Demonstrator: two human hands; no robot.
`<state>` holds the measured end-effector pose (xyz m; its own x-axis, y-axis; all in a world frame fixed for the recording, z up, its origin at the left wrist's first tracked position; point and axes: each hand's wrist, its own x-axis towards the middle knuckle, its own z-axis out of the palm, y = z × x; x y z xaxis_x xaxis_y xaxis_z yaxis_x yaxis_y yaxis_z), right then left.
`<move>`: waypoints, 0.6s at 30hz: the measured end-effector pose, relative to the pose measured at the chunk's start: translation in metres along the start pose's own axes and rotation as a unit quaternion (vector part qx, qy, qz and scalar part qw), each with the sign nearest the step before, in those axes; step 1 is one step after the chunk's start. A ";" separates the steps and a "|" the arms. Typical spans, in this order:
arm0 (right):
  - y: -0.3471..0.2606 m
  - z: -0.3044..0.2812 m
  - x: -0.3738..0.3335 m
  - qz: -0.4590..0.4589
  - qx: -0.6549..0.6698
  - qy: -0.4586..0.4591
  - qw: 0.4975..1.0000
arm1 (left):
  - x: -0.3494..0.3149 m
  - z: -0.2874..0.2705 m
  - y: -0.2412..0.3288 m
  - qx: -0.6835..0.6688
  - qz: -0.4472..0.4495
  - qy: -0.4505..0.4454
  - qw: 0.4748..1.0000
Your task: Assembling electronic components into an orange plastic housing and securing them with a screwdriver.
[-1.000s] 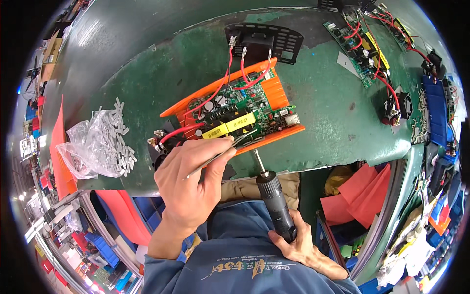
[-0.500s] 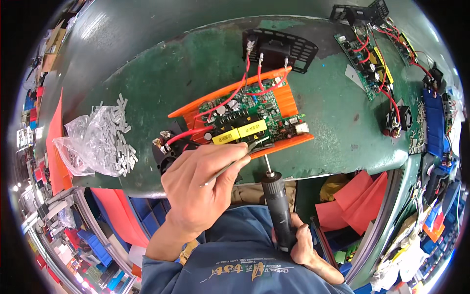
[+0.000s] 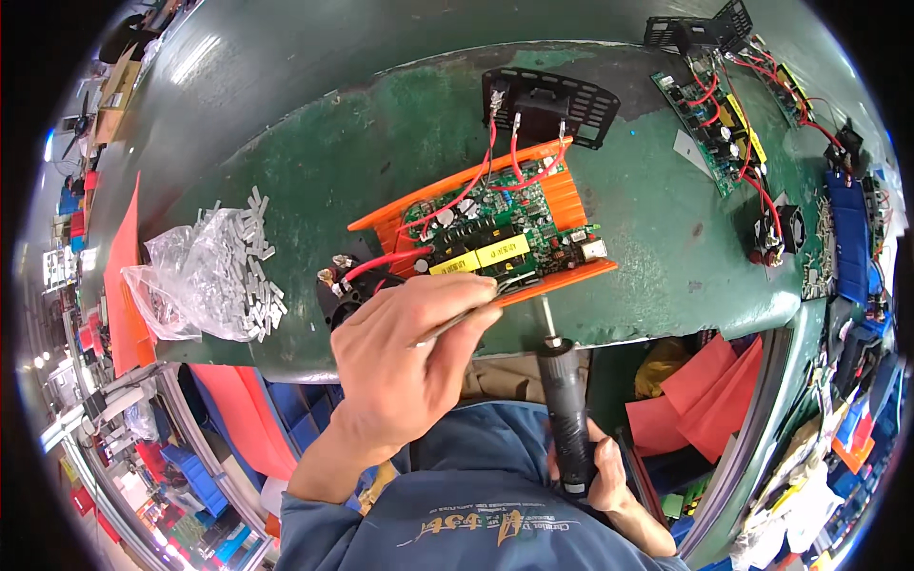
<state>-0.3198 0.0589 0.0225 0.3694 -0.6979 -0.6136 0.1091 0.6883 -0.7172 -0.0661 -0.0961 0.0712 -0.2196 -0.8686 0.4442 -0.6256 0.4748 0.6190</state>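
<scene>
My left hand (image 3: 405, 357) is closed on metal tweezers (image 3: 452, 328), whose tips reach over the near edge of an orange metal case (image 3: 568, 202). Inside that case sits a green circuit board (image 3: 547, 238) with yellow-wrapped parts (image 3: 490, 254). Red wires run from the board to a black slotted end panel (image 3: 590, 112) behind it, and a thick red wire goes to a black fan part (image 3: 335, 303) at the left. My right hand (image 3: 609, 476) grips a black electric screwdriver (image 3: 568, 419), its bit pointing up close to the case's near wall; whether it touches is unclear.
Left on the green bench (image 3: 657, 257) lies a clear plastic bag (image 3: 181, 285) beside a heap of small grey pieces (image 3: 255, 276). More wired boards (image 3: 709, 133) with black panels and a fan (image 3: 790, 228) stand at the right. Red sheets (image 3: 700, 400) lie below the bench edge.
The whole view has shifted a little. The screwdriver has moved slightly to the right along the case's near wall. Both hands keep their grip on the same tools.
</scene>
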 end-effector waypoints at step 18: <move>-0.042 -0.036 0.003 -0.002 0.074 0.074 0.994 | 0.015 0.025 0.052 0.248 -0.077 -0.157 0.953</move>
<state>-0.3566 0.0211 0.0388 0.2295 -0.7145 -0.6609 0.2491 0.6995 -0.6698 -0.1208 -0.0882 0.0939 -0.2617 -0.9590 0.1086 -0.9281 0.2809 0.2442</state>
